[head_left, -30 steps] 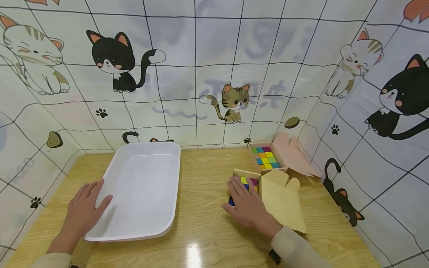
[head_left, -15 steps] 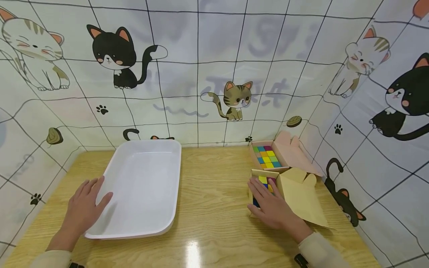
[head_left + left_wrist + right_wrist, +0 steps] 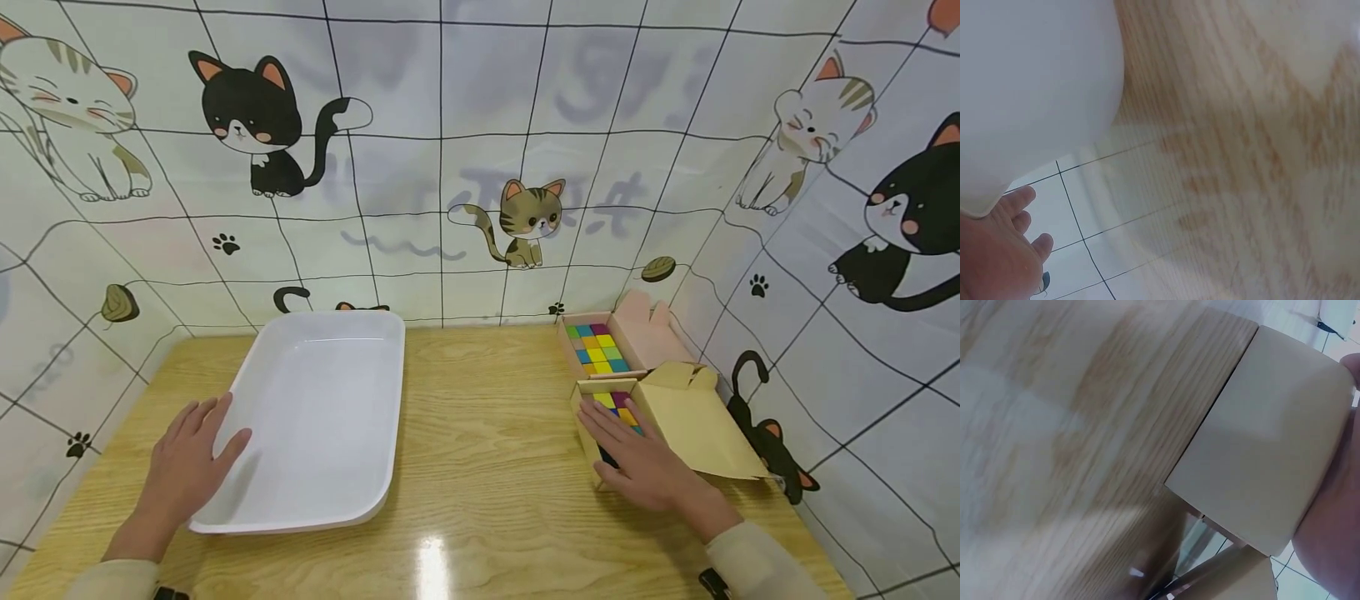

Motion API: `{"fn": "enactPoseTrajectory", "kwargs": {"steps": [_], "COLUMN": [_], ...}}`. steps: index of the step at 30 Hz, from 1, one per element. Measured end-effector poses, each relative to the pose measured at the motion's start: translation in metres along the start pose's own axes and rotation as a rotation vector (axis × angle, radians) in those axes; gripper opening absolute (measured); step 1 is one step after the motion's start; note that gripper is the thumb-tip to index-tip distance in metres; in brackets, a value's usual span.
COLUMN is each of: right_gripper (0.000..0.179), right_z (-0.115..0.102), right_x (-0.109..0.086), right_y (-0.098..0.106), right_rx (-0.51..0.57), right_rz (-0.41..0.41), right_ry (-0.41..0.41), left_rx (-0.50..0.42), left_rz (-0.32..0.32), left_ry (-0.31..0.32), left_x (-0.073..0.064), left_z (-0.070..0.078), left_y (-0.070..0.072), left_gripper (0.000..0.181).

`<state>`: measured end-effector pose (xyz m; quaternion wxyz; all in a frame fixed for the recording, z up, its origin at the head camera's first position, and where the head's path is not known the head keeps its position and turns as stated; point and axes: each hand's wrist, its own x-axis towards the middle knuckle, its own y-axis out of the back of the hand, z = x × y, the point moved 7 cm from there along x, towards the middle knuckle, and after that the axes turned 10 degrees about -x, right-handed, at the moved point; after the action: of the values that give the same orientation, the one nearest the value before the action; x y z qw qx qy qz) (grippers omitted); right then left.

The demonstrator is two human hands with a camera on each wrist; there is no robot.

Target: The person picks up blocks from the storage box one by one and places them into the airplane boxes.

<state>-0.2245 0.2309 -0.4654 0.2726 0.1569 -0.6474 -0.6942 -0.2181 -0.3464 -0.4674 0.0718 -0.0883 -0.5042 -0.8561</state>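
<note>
My left hand (image 3: 186, 462) rests at the left rim of a white rectangular tray (image 3: 318, 417), fingers extended along the outside and thumb over the inner side. In the left wrist view the tray's white underside edge (image 3: 1041, 69) hangs beside the fingers (image 3: 1019, 200). To the right, my right hand (image 3: 648, 458) lies flat over a pale yellow cardboard box (image 3: 701, 425) with its lid folded open. Several colored cubes (image 3: 613, 402) show inside, partly covered by the fingers. The right wrist view shows the box's plain side (image 3: 1254, 437) standing on the tabletop.
Behind the yellow box stands an open pink box (image 3: 648, 333) full of colored cubes (image 3: 596, 350). Both boxes sit near the right edge of the wooden table (image 3: 480, 458). A cat-printed curtain (image 3: 442, 167) surrounds the table at the back and sides.
My right hand has pushed the yellow box to the right, up close to the pink box. My left hand and the tray have stayed in place.
</note>
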Motion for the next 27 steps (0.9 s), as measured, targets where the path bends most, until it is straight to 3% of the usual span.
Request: {"fn": "enactPoseTrajectory", "kwargs": {"steps": [14, 27], "right_gripper": [0.068, 0.068], "right_z": [0.012, 0.011], "right_x": [-0.008, 0.003], "right_y": [0.0, 0.008], "right_rx": [-0.022, 0.019], "right_rz": [0.038, 0.068], "right_ry": [0.023, 0.035], "left_rx": [0.002, -0.005], "left_rz": [0.001, -0.012], "left_ry": [0.0, 0.012], "left_x": [0.0, -0.001], "left_z": [-0.002, 0.002], "left_y": [0.002, 0.0], "left_gripper": [0.07, 0.071]}}
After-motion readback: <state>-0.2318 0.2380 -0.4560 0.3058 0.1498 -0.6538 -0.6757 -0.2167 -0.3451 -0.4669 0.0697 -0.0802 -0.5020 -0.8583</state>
